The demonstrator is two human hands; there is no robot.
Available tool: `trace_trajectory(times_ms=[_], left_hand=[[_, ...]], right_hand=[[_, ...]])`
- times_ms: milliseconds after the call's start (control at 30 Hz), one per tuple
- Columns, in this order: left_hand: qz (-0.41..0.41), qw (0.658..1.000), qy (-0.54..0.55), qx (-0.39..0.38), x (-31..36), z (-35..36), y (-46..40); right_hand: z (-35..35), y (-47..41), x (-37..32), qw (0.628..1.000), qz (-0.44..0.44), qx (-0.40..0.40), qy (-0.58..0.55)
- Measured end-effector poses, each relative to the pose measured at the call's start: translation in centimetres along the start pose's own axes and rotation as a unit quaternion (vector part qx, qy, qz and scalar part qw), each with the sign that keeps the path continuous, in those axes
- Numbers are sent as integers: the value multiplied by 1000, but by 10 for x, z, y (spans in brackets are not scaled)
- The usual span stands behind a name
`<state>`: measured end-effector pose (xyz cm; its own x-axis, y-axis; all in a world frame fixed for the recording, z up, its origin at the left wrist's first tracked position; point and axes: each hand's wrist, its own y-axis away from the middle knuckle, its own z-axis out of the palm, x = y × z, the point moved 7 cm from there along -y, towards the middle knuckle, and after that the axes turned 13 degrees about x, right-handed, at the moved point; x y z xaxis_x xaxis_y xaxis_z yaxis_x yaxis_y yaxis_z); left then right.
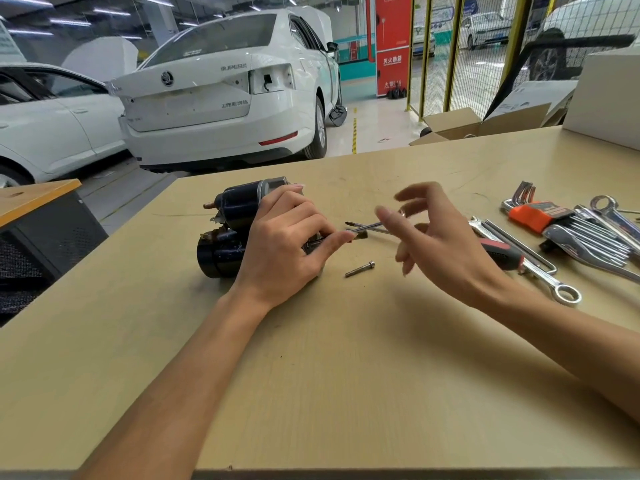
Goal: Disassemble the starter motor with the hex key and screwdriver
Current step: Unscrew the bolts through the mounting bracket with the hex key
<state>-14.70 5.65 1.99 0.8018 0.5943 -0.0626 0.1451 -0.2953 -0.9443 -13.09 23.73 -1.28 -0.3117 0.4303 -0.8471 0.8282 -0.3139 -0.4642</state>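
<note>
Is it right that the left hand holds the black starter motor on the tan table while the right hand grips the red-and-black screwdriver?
Not quite. In the head view the right hand is open above the red-and-black screwdriver, which lies on the tan table. The left hand does hold the black starter motor.

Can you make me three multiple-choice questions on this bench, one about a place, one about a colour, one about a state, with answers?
1. Where does the loose bolt lie?
A. On the table right of the starter motor
B. Inside the cardboard box
C. In the hex key holder

2. What colour is the hex key holder?
A. Blue
B. Orange
C. Green

3. How is the right hand?
A. Gripping a spanner
B. Pressed flat on the table
C. Open, holding nothing

Answers: 1 A, it rests on bare tabletop beside the motor. 2 B, orange plastic. 3 C, fingers spread above the screwdriver.
</note>
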Motion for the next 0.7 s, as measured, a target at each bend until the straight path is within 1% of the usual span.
trace_trajectory(times_ms=[67, 100, 167, 233, 333, 433, 500, 600, 700], left_hand=[[1, 1000, -1, -2, 0, 0, 0], [4, 1000, -4, -3, 0, 1, 1], [10, 1000, -11, -7, 0, 1, 1], [11, 1000, -14, -7, -1, 0, 1], [8, 1000, -14, 7, 1, -1, 1], [14, 999, -18, 35, 5, -1, 3], [28, 997, -35, 63, 8, -1, 5], [52, 992, -53, 100, 10, -1, 8], [67, 990, -56, 112, 10, 1, 11]], right_hand=[[4, 0, 12, 995, 86, -37, -40], [7, 1, 16, 990, 111, -55, -70], [14, 4, 17, 981, 127, -76, -123], [19, 7, 15, 981, 105, -76, -146], [21, 9, 11, 990, 21, -56, -130], [21, 11, 8, 991, -21, -39, -128], [21, 13, 7, 990, -27, -32, -132], [22, 14, 8, 991, -10, -26, -132], [22, 15, 7, 990, 8, -37, -138]])
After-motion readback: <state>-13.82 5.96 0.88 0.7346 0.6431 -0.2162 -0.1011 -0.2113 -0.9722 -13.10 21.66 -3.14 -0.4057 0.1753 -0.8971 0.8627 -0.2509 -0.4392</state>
